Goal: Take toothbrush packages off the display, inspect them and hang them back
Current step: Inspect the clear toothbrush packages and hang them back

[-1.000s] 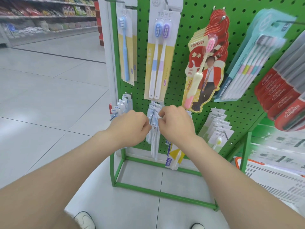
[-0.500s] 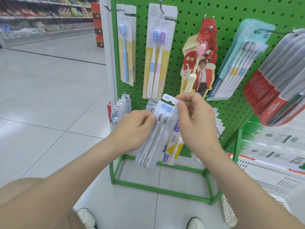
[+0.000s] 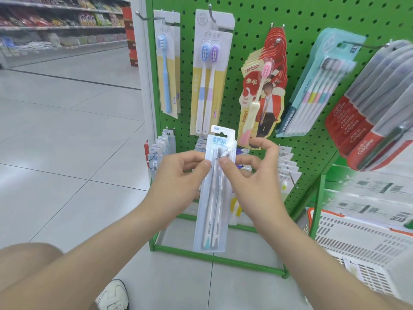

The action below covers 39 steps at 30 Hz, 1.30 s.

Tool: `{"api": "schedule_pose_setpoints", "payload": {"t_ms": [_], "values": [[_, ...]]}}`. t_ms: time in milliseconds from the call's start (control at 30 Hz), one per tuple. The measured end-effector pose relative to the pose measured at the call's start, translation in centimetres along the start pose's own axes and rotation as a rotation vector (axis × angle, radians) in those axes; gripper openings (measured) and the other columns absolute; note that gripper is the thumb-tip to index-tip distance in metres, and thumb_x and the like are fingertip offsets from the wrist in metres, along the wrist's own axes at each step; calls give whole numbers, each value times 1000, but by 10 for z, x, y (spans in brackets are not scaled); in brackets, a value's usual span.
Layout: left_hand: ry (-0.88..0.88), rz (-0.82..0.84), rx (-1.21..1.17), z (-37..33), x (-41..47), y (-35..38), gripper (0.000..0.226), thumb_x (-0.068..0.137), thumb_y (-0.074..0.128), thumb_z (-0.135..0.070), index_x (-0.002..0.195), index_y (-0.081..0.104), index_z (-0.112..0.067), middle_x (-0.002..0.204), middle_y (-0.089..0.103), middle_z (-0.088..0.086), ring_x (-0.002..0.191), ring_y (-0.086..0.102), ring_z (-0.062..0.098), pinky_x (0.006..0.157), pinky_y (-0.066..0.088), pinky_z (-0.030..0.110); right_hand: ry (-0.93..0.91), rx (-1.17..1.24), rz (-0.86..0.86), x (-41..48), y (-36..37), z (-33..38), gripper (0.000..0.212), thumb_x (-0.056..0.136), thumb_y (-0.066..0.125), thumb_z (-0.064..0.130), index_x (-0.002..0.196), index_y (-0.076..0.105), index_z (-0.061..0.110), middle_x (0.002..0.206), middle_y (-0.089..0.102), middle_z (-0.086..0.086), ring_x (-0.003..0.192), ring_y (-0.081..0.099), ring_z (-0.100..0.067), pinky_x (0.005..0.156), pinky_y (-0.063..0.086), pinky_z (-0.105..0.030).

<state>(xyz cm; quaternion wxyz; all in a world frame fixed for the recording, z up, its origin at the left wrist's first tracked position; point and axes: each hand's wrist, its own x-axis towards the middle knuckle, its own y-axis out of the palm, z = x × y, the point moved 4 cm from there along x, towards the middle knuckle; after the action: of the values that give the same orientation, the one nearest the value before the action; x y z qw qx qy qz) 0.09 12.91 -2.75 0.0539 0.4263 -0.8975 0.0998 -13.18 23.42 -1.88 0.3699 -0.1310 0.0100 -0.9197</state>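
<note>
Green perforated metal display stand [image 3: 312,14], upright on pale glossy floor tiles [image 3: 67,130]; carries thin wire hooks [image 3: 146,17] in 2 rows. White slatted plastic basket with an orange rim [image 3: 357,242] just beside its right foot.

On the upper hooks, from big to small:
- stack of red-and-grey Colgate blister packs [image 3: 366,121]
- teal card with a fan of pastel brushes [image 3: 321,86]
- red figure-shaped card packs [image 3: 263,92]
- tall yellow-and-white card with 2 brushes [image 3: 210,70]
- narrow card with 1 blue brush [image 3: 167,70]

Off its hook, held upright in front of the lower row: long clear plastic blister pack with 2 grey-white toothbrushes [image 3: 214,198], white hang tab on top. Left hand [image 3: 178,182] and right hand [image 3: 252,182] close together, both clamped on its upper part just below the bristle heads, thumbs on the front, fingers behind.

Looks light and thin. Probably stiff along the length yet springy across it, with glossy film likely slippery under the thumbs. Best gripped at the flat edges or the card backing, not on the raised bubble, prone to denting. For rehanging, judged wise to pinch just under the tab, leaving the slot free for the hook.
</note>
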Motion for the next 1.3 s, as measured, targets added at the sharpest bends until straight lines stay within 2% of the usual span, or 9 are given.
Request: {"api": "schedule_pose_setpoints", "payload": {"t_ms": [133,233,367,567,767,933,1100,1200,1300], "values": [[76,7,-30,-14,-8,10,26,107,63,-14,111,81,-32,100,83,-9,96,79,11,77,67,44,52,-17,-66,4,0,-2,29,89,82,45,112,69,33,104,77,9,82,72,-7,71,55,-27],[84,19,-29,-15,-11,15,29,103,67,-9,110,80,-34,102,82,-9,92,80,18,68,68,45,40,80,-49,8,0,-2,17,95,80,30,108,77,20,97,81,9,91,75,-1,77,56,-17],[111,-10,4,-15,-9,14,30,101,70,-11,109,79,-38,104,81,-13,92,79,16,82,67,45,-8,49,-25,9,-2,-1,8,96,79,23,104,78,26,98,81,6,95,76,-8,88,60,-28],[87,45,38,-12,-6,9,26,96,79,-25,116,74,-40,117,76,-21,99,77,8,90,63,42,57,80,26,4,-5,-2,9,101,73,22,108,78,24,96,81,9,93,75,-5,85,57,-24],[8,118,8,-5,-4,12,36,93,78,-44,127,66,-43,121,77,-12,108,76,9,96,61,43,101,90,52,3,-6,-1,10,103,70,23,105,79,25,95,82,4,96,77,-12,94,62,-35],[-64,162,-143,-10,-6,18,30,104,62,-33,132,66,-23,111,82,1,102,79,21,78,65,34,120,165,88,1,-9,8,19,102,71,28,106,82,13,89,82,-6,86,79,-17,67,59,-20],[-193,171,-204,-9,-6,14,32,104,62,-40,124,73,-17,108,82,8,97,80,30,74,63,33,183,87,177,1,-6,5,18,102,69,28,113,78,17,92,82,-8,92,79,-27,65,60,-24],[-315,210,-233,-4,-6,14,42,104,61,-48,119,75,-11,109,81,15,97,80,36,72,63,33,227,77,154,-1,-3,0,23,102,71,30,123,71,21,89,79,-17,74,76,-21,61,59,-24],[-395,212,-247,-1,-6,15,45,102,64,-50,121,77,-11,111,79,21,88,79,32,69,62,31,241,65,151,-1,-1,-4,16,102,71,29,114,76,20,84,78,-18,64,68,-15,57,56,-22]]}}
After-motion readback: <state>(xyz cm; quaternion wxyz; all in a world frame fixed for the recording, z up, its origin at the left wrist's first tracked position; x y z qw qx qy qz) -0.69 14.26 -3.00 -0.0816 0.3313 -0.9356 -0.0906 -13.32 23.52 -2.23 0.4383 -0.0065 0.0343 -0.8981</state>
